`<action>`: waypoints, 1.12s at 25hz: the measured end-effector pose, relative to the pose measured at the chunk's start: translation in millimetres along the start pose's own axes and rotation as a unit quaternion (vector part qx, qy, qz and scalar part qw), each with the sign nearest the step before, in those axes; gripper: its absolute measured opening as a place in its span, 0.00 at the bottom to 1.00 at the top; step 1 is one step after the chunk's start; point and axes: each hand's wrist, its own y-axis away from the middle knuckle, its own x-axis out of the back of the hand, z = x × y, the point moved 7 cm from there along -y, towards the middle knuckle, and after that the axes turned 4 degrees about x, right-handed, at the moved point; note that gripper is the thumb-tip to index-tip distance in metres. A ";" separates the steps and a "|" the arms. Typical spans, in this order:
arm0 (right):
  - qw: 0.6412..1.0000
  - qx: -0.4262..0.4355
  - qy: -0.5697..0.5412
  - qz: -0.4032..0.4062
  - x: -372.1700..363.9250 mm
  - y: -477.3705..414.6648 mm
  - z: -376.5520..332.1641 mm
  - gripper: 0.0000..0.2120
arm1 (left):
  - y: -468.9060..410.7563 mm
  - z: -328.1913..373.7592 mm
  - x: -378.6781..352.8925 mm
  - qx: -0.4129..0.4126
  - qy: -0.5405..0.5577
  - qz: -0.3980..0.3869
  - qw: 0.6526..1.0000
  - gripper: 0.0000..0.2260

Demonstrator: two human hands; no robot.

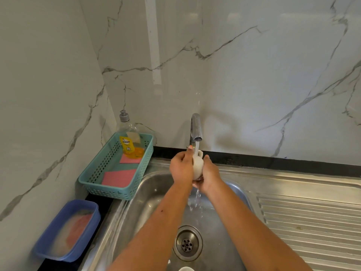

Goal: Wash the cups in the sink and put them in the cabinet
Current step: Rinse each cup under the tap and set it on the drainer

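A small white cup (197, 165) is held under the running tap (196, 127), its handle pointing up toward the spout. My left hand (180, 169) grips its left side and my right hand (210, 176) wraps its right side and bottom. Water streams over the cup and falls between my wrists into the steel sink (154, 192). The rim of another white cup (186, 268) peeks in at the bottom edge of the sink basin.
A teal basket (93, 177) left of the sink holds a dish soap bottle (130, 141) and pink cloths (119, 178). A blue lidded container (67, 229) sits nearer left. The ribbed drainboard (308, 222) lies to the right. The drain (187, 244) is below my arms.
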 end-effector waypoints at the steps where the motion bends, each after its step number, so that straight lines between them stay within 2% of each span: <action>1: 0.999 0.008 -0.033 0.008 -0.7 -2.7 1.6 0.17 | 2.8 8.6 -1.5 -0.061 -0.039 0.019 0.997 0.11; 4: 0.993 0.042 -0.110 -0.017 -5.8 -12.2 3.0 0.19 | 10.7 19.3 -19.8 -0.209 -0.194 -0.021 0.958 0.12; 6: 0.996 0.049 -0.080 -0.009 -3.9 -15.6 1.6 0.18 | 10.4 18.0 -21.8 -0.257 -0.255 -0.019 0.932 0.14; 8: 0.997 0.073 0.008 0.015 -0.7 -14.0 -4.3 0.18 | 10.6 21.0 -15.8 -0.289 -0.292 0.022 0.911 0.14; 10: 0.984 0.131 0.117 0.013 -4.0 -9.7 -14.6 0.18 | 6.0 19.0 -6.6 -0.267 -0.290 0.058 0.917 0.12; 11: 0.972 0.163 0.167 -0.004 -8.7 -5.3 -19.0 0.16 | -1.7 12.3 -0.4 -0.209 -0.256 0.070 0.941 0.11; 12: 0.952 0.203 0.229 -0.022 -13.2 -0.7 -23.1 0.16 | -12.1 0.5 5.2 -0.105 -0.187 0.069 0.974 0.11; 13: 0.918 0.253 0.303 -0.038 -18.3 4.5 -26.3 0.15 | -21.8 -15.9 7.7 0.023 -0.095 0.050 0.994 0.12; 14: 0.872 0.304 0.378 -0.058 -23.1 8.7 -27.0 0.16 | -25.4 -31.0 7.1 0.136 -0.014 0.021 0.990 0.12; 15: 0.825 0.350 0.436 -0.078 -27.6 13.8 -26.2 0.16 | -25.2 -41.0 5.7 0.212 0.043 -0.013 0.976 0.12; 17: 0.741 0.404 0.524 -0.119 -34.2 19.8 -21.2 0.13 | -28.7 -49.5 11.2 0.261 0.097 -0.026 0.960 0.10; 20: 0.547 0.438 0.703 -0.120 -37.1 22.9 -18.8 0.12 | -29.7 -55.9 14.9 0.271 0.120 -0.030 0.955 0.12; 21: 0.499 0.423 0.749 -0.104 -33.7 22.1 -19.3 0.13 | -26.3 -58.4 14.9 0.282 0.112 -0.034 0.952 0.14; 22: 0.471 0.409 0.776 -0.092 -30.0 23.1 -20.5 0.13 | -22.4 -60.4 15.2 0.294 0.103 -0.031 0.950 0.16; 24: 0.460 0.389 0.791 -0.105 -25.1 26.2 -15.5 0.13 | -18.8 -66.1 19.1 0.299 0.096 -0.016 0.949 0.21; 26: 0.431 0.440 0.782 -0.101 -28.1 30.0 -8.9 0.16 | -16.9 -68.5 22.3 0.295 0.122 -0.016 0.948 0.22; 27: 0.425 0.462 0.773 -0.089 -28.7 27.6 -8.8 0.17 | -17.9 -69.4 22.9 0.287 0.134 -0.020 0.948 0.23; 28: 0.438 0.457 0.771 -0.077 -28.1 23.5 -10.3 0.16 | -17.7 -69.5 21.7 0.279 0.149 -0.028 0.948 0.24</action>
